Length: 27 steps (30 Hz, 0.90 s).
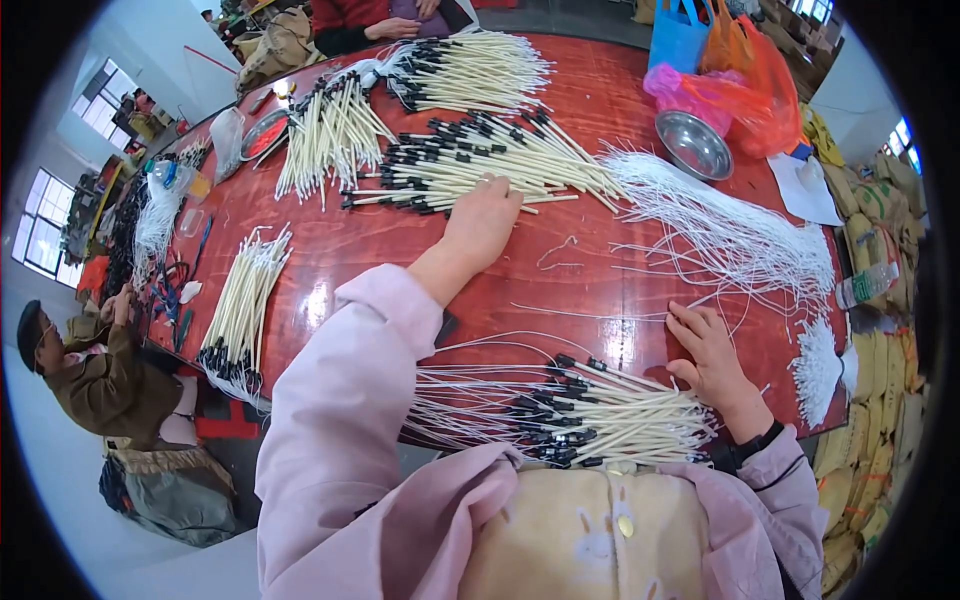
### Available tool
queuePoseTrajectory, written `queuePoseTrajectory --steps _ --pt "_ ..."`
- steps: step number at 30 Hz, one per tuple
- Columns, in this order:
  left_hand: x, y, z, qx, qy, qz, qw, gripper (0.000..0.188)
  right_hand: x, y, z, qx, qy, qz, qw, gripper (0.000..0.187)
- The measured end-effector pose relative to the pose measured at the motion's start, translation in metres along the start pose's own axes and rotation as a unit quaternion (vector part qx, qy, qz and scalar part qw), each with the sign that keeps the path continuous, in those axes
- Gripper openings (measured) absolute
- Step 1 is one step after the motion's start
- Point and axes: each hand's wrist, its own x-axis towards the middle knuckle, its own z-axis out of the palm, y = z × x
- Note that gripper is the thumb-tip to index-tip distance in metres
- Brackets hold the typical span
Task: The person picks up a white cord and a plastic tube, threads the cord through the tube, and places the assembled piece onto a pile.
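Note:
My left hand (pixel 484 225) reaches to the near edge of a middle pile of pale sticks with black ends (pixel 450 160). Its fingers are bent down onto the sticks; the fingertips are hidden, so what they grip I cannot make out. Over the red table at the right, my right hand (pixel 712 362) has thumb and fingers apart. A thin white cord (pixel 590 314) runs along the table to its fingertips. Just in front of my body lies another bundle of pale sticks with black ends (pixel 620 412), with white cords trailing left from it.
A heap of white cords (pixel 720 225) spreads right of the middle pile, below a metal bowl (pixel 694 145) and plastic bags (pixel 755 85). Further stick bundles lie at the far side (pixel 475 72) and left (pixel 247 300). Other people sit at the far and left edges.

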Motion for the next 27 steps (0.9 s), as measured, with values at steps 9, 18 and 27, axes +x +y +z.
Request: queuePoseTrajectory --steps 9,18,27 --pt "0.013 -0.015 -0.005 0.011 0.031 0.154 0.988 0.014 0.002 0.002 0.005 0.01 0.017 -0.001 1.0 0.07" --pt "-0.094 0.0 -0.059 -0.167 -0.03 -0.021 0.985 0.01 0.005 -0.002 0.004 0.008 0.02 0.007 1.0 0.069" --pt "-0.121 0.009 -0.058 -0.186 -0.069 -0.053 0.979 0.016 0.002 -0.008 0.005 -0.007 0.023 0.01 1.0 0.069"
